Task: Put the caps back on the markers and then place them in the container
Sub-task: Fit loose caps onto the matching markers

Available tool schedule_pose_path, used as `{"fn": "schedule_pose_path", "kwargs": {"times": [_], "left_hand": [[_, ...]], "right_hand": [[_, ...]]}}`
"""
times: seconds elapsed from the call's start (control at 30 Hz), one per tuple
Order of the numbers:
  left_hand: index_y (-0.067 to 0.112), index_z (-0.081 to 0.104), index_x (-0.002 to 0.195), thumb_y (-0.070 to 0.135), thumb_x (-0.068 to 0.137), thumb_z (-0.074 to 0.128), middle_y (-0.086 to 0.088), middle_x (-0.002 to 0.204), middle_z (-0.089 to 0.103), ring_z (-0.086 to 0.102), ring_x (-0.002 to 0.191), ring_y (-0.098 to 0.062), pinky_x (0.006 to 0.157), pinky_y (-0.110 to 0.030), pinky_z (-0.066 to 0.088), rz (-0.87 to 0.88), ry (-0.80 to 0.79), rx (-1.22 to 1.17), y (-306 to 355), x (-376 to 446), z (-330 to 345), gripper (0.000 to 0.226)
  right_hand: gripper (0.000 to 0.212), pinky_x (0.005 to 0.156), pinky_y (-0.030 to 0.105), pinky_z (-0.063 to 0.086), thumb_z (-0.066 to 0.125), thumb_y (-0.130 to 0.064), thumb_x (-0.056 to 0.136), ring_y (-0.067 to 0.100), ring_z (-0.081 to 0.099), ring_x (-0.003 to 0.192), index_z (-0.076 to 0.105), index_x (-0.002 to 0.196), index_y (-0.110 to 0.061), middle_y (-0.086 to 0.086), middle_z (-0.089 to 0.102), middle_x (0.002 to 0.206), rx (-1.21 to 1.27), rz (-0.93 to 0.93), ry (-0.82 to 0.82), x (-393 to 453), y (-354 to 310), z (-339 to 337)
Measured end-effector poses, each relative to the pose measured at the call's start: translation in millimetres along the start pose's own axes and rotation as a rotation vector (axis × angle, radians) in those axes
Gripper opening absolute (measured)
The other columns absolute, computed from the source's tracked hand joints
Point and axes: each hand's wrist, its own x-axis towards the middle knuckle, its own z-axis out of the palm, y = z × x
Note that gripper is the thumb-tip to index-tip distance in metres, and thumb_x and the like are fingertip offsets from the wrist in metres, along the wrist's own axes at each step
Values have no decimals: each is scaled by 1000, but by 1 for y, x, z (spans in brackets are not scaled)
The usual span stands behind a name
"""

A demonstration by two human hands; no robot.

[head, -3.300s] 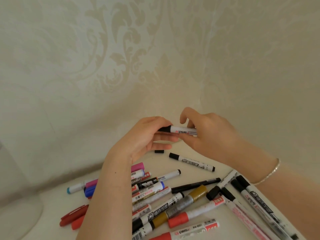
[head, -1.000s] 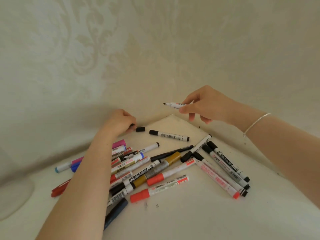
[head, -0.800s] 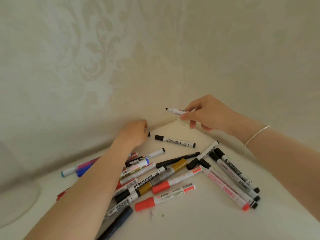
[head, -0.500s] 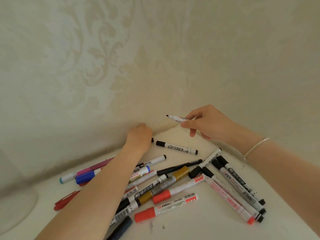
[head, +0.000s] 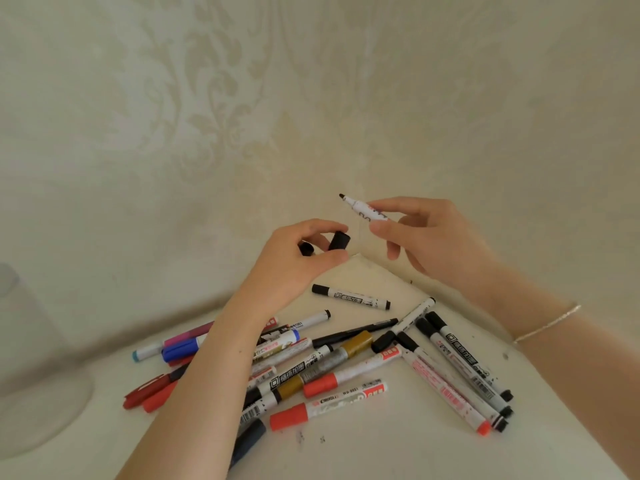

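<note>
My right hand pinches an uncapped white marker, its black tip pointing up and to the left. My left hand is raised beside it and holds two black caps: one between thumb and forefinger, a second further in under the fingers. The caps are a short gap below and left of the marker's tip. A clear container stands at the far left edge, only partly in view.
A pile of several capped and uncapped markers lies on the white table under my forearms. A black-capped white marker lies alone near the wall corner. Patterned wallpaper walls meet just behind my hands.
My left hand has lifted off the table near the corner with black caps in its fingers. My right hand has kept the open marker and tilted its tip upward.
</note>
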Motion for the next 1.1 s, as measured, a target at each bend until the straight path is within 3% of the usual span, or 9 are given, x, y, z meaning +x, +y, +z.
{"fn": "schedule_pose_path", "kwargs": {"times": [0.17,0.43,0.7,0.87,1.1], "left_hand": [[36,72,94,22,77,78,19,78,65,39,49,1,52,-6,34,-10,81,-105,17,-24,0,22],[29,74,95,20,77,78,24,84,70,50,57,9,62,-6,40,13,96,-122,35,-54,-11,21],[33,73,92,18,77,78,22,88,71,40,48,1,50,-9,37,36,36,-53,46,-69,-20,22],[30,72,94,13,80,75,32,60,60,44,45,7,50,-4,34,39,-68,76,51,-75,-30,22],[40,70,91,20,80,75,33,72,64,49,55,7,59,-9,38,10,-152,150,51,-77,-44,24]], "right_hand": [[17,41,22,26,64,-28,87,10,30,38,69,98,-41,-1,59,54,41,-37,19,-34,-16,-11],[16,47,24,29,69,-31,83,8,30,37,71,91,-43,-1,62,54,-128,-1,-46,-79,-34,-31],[16,50,20,38,66,-36,84,8,43,46,68,93,-50,-8,64,54,-304,-22,-98,-95,-45,-28],[21,43,13,37,66,-36,84,3,42,39,66,97,-53,-13,64,58,-427,-34,-146,-98,-48,-26],[24,47,13,36,66,-39,83,2,47,46,62,92,-62,-11,62,67,-486,-73,-199,-99,-53,-26]]}}
